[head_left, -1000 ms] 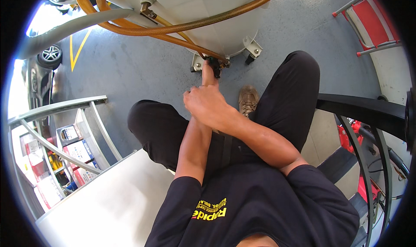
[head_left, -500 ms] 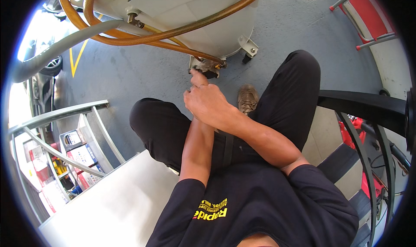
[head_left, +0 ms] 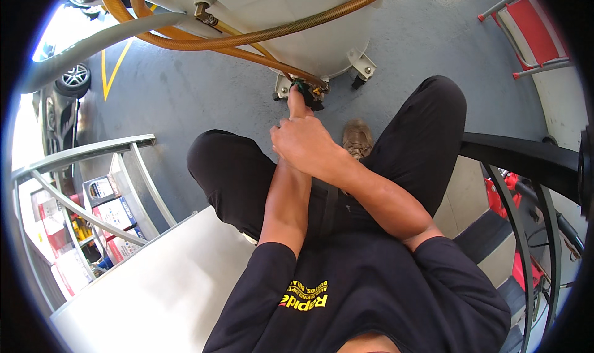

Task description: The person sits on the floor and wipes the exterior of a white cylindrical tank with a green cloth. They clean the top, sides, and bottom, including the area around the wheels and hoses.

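I squat on a grey floor in front of a white tank [head_left: 309, 19] on castors. Orange hoses [head_left: 247, 40] loop around it and run down to a dark green fitting [head_left: 307, 92] at its base. My right hand [head_left: 306, 144] reaches forward with its fingers curled and one finger stretched out, its tip on the fitting. My left hand is almost wholly hidden under the right one; only my left forearm [head_left: 286, 201] shows, rising between my knees.
A brown shoe [head_left: 357, 137] rests just behind the tank's castor [head_left: 359, 81]. At the left are a grey metal rail [head_left: 80, 155], shelves of boxes [head_left: 93, 204] and a white surface [head_left: 154, 285]. A red frame [head_left: 532, 25] stands far right, black bars [head_left: 526, 161] near right, and a car wheel [head_left: 74, 76] far left.
The view has tilted slightly, so the tank and hoses sit a little differently in the picture. Both hands have stayed at the fitting in the same pose.
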Demonstrator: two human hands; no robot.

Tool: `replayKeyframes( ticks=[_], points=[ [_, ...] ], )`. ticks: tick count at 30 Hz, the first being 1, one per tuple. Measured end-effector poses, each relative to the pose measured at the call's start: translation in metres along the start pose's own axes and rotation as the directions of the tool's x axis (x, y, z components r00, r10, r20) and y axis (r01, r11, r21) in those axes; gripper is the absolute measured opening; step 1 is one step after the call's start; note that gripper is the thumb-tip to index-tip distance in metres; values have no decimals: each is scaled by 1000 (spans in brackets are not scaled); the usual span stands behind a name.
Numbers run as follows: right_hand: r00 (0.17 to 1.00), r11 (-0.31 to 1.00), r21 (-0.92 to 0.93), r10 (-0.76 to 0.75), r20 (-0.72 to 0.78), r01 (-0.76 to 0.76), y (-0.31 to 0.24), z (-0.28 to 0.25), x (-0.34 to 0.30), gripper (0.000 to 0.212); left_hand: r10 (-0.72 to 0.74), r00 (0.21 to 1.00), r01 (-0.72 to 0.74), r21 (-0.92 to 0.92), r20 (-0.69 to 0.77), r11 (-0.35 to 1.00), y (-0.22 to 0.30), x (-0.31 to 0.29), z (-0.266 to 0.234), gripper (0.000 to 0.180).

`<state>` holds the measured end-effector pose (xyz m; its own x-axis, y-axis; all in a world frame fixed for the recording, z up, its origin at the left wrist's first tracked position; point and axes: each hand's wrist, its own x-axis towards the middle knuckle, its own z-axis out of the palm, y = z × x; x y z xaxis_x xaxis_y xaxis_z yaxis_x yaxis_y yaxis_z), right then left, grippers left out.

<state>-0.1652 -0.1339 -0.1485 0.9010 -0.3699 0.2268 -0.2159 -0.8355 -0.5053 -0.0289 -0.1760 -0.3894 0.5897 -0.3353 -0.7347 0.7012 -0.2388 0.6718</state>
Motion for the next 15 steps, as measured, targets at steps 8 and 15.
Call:
replayKeyframes(
  ticks=[8,15],
  points=[
    [986,994,-88,81,147,-68,18,-2,-6,24,281,956,-260,197,-88,945,-29,-2,29,36],
    [1000,1000,-18,10,7,-10,16,12,-1,11,602,798,-519,524,14,675,-48,29,11,22]
  ],
)
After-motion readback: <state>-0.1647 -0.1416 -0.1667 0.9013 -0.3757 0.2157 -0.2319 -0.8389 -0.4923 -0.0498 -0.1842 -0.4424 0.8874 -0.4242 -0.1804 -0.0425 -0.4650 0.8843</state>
